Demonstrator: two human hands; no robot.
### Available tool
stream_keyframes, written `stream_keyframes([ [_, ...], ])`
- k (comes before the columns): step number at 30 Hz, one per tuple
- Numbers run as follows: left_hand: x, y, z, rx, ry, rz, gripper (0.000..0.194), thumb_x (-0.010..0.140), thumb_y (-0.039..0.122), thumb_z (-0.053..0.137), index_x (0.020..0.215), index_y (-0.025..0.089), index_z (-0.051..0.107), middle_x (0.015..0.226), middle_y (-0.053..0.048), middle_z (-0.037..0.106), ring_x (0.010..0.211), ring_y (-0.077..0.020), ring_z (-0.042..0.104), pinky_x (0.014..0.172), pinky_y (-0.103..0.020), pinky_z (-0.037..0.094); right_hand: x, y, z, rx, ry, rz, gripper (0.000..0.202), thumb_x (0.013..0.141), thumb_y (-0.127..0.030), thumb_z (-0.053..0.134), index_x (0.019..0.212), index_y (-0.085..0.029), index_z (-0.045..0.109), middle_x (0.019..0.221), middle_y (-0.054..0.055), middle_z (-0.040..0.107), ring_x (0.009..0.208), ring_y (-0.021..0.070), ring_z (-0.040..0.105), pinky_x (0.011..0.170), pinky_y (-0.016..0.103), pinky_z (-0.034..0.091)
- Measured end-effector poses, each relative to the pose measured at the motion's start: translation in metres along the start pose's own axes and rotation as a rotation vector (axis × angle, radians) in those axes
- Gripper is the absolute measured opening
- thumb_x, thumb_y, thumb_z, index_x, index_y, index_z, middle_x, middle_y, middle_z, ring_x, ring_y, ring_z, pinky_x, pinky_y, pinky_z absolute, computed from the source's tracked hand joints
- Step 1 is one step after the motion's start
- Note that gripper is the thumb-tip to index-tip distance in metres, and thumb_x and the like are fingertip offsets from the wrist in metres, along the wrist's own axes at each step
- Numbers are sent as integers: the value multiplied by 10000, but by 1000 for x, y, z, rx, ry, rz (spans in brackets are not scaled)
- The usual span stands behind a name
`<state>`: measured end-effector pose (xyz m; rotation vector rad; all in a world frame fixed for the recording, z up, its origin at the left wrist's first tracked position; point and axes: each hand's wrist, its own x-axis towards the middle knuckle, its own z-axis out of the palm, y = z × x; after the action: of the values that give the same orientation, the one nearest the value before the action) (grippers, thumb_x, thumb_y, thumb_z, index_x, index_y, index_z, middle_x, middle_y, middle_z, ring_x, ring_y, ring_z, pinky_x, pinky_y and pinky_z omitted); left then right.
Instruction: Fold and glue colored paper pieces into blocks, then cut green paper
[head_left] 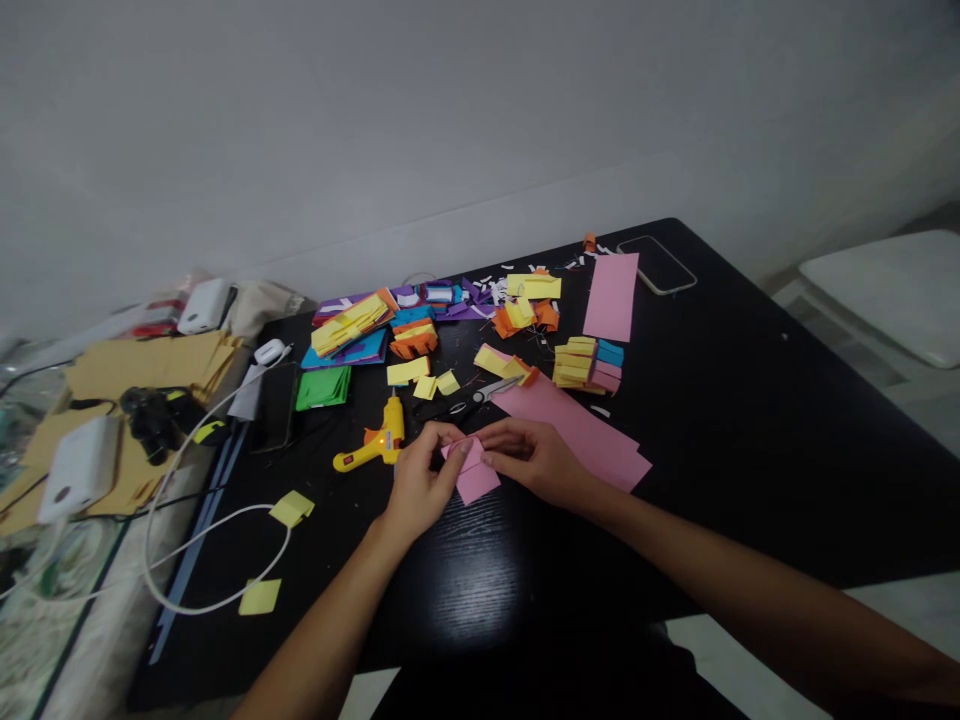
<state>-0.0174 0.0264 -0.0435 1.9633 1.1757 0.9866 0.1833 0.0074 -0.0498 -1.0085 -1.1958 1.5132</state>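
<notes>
A small creased piece of pink paper is held between both hands above the black table's front part. My left hand is closed on its left side, thumb on top. My right hand pinches its upper right edge with thumb and fingers. Just beyond the hands lie scissors, their handles partly hidden in the dark. A yellow glue gun rests left of my left hand. Larger pink sheets lie beyond and under my right hand's side.
Stacks of folded yellow strips, green paper and a striped paper bundle sit farther back. A phone lies at the back right, another phone at left. A white cable loops over the left edge.
</notes>
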Motion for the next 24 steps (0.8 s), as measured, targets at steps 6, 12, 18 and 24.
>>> stream_keyframes([
  [6, -1, 1, 3, -24, 4, 13, 91, 997, 288, 644, 985, 199, 632, 814, 1, 674, 717, -130, 648, 649, -229, 495, 0, 6, 1, -42, 81, -1, 230, 786, -355, 842, 935, -198, 763, 930, 50, 825, 918, 225, 799, 955, 408, 636],
  [12, -3, 0, 4, -33, -1, -4, 104, 1010, 308, 625, 1008, 204, 619, 834, -6, 670, 723, -132, 646, 648, -231, 497, -1, 4, 1, -51, 100, 6, 219, 785, -349, 843, 918, -195, 762, 910, 49, 820, 896, 222, 795, 929, 402, 638],
  [18, -4, 0, 4, -45, -2, -25, 101, 1006, 304, 628, 1038, 209, 618, 861, -8, 682, 757, -135, 662, 678, -233, 515, -1, 2, 1, -89, 128, -46, 191, 823, -337, 798, 947, -194, 780, 927, 56, 819, 885, 215, 787, 892, 379, 636],
  [24, -1, 7, 2, -23, -72, 49, 230, 1004, 261, 612, 1224, 222, 664, 877, -10, 726, 734, -135, 677, 681, -239, 544, -2, -1, 1, -136, 180, -115, 194, 866, -335, 748, 1005, -206, 788, 984, 63, 823, 906, 221, 783, 855, 370, 631],
])
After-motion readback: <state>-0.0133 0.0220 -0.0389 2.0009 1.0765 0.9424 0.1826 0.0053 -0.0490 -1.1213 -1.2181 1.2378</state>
